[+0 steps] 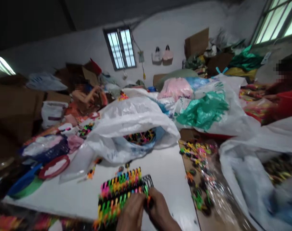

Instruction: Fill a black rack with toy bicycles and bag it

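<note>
On a white tabletop lies a black rack (148, 180) with rows of small bright plastic pieces (122, 184) in pink, yellow, orange and green standing in it. My left hand (131, 210) is over the rack's near right part, its fingers curled together; what they hold is hidden. Close beside it, my right hand (161, 208) pinches a small plastic toy piece (149, 201), orange and dark, at the rack's right end. The two hands nearly touch at the fingertips. Some loose pieces with black wheels (122, 168) lie just behind the rack.
Behind the rack a white sack (133, 115) gapes open with many small pieces inside. More toy pieces (196, 157) are heaped on cardboard at right, beside another open sack (244, 160). At left are a red-rimmed basin (54, 166) and bags. Other people (84, 96) sit farther back.
</note>
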The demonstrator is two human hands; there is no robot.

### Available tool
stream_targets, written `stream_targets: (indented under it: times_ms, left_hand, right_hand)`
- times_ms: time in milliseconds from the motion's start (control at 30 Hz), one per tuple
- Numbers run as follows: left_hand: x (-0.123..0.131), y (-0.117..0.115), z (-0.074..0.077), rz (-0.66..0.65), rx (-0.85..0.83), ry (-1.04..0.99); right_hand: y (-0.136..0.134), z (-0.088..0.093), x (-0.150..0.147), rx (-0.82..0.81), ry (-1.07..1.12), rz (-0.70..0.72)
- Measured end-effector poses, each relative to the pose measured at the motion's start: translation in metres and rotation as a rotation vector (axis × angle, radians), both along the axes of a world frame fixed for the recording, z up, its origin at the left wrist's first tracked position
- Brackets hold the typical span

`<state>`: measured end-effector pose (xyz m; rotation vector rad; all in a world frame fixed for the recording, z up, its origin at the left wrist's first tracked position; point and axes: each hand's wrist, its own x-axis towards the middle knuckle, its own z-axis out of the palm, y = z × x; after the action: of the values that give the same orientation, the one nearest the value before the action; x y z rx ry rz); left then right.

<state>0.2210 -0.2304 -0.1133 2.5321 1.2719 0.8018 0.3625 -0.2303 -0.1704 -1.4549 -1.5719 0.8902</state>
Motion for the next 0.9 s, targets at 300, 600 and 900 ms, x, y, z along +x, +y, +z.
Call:
stream_targets:
  times_ms: [300,600,900]
  left_hand:
    - [-0.004,-0.006,0.008,-0.003,-0.086,-0.013]
    - [0.001,-0.005,0.013,-0.065,-0.103,0.161]
    - [-0.019,-0.008,-0.011,-0.168,0.16,0.123]
  right_hand:
    - [-0.007,0.004,0.018,-0.014,-0.294,0.184]
    - [0.001,0.021,0.0,-0.077,-0.646,0.284]
    - [-0.009,0.023,0.01,-0.037,-0.643,0.324]
